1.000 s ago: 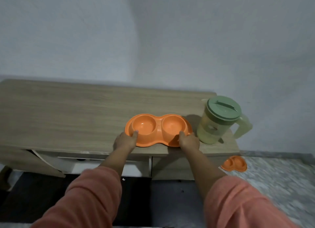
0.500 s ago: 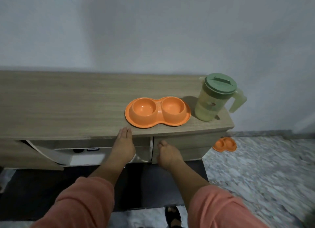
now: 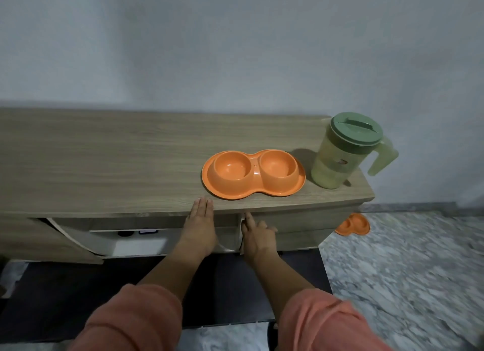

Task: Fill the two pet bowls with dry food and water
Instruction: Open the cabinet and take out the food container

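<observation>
The left hand [image 3: 199, 227] is lying flat, fingers straight and together, touching the bench [image 3: 104, 167] edge. The right hand [image 3: 258, 235] is pointing its forefinger at the cabinet door seam, other fingers loosely curled, gripping nothing. Beyond, the empty orange double pet bowl [image 3: 253, 177] is sitting just beside the green-lidded pitcher [image 3: 345, 156].

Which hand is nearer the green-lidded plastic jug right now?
The right hand: it is below the wooden countertop's front edge, left of the green-lidded plastic jug. The left hand is farther left.
</observation>
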`<state>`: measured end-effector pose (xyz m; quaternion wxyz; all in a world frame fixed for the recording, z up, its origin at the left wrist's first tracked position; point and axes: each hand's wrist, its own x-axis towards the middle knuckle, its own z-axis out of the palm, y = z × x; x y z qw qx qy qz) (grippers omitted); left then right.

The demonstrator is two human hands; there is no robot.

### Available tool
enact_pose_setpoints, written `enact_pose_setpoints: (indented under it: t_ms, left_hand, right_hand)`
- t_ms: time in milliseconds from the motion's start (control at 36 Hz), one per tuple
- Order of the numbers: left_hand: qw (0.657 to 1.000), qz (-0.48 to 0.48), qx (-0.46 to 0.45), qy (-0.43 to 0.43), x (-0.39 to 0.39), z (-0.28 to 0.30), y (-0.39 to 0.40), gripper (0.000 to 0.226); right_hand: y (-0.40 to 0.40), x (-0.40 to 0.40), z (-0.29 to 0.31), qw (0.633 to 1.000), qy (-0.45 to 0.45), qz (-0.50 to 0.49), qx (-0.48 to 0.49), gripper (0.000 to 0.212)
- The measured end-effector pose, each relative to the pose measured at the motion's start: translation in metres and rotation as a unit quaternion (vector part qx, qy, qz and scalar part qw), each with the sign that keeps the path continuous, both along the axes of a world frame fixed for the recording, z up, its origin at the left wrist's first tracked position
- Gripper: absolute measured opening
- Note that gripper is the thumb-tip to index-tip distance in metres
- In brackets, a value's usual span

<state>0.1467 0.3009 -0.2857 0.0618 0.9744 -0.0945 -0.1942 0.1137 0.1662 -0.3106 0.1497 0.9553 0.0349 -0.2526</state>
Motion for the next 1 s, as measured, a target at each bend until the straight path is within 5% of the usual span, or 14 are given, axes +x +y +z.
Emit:
enact_pose_setpoints:
  t_ms: [472,556,694,806,917,1000]
  left_hand:
    - [1.000,-0.012,0.027,0.007,-0.001,-0.002,0.000,0.079]
    - [1.000,-0.007,0.022,0.020,-0.001,-0.001,-0.003,0.083]
    - [0.999,0.019,-0.015,0.030,-0.006,-0.002,-0.011,0.083]
    - [0.998,0.034,-0.045,0.019,-0.015,-0.007,-0.019,0.086]
    - [0.997,0.043,-0.062,0.009,-0.020,-0.010,-0.027,0.083]
    - [0.996,0.046,-0.075,0.008,-0.023,-0.010,-0.034,0.084]
  right_hand:
    - [0.018,-0.023,-0.002,0.992,-0.096,0.038,-0.072,0.072]
    - [0.017,-0.029,-0.003,0.991,-0.122,-0.039,0.042,0.068]
    - [0.008,-0.040,0.006,0.938,-0.194,-0.197,0.211,0.049]
    - [-0.012,-0.046,0.014,0.893,-0.212,-0.324,0.228,0.037]
    - [-0.030,-0.060,0.016,0.832,-0.235,-0.426,0.267,0.049]
    - [-0.047,-0.063,0.020,0.839,-0.173,-0.465,0.223,0.048]
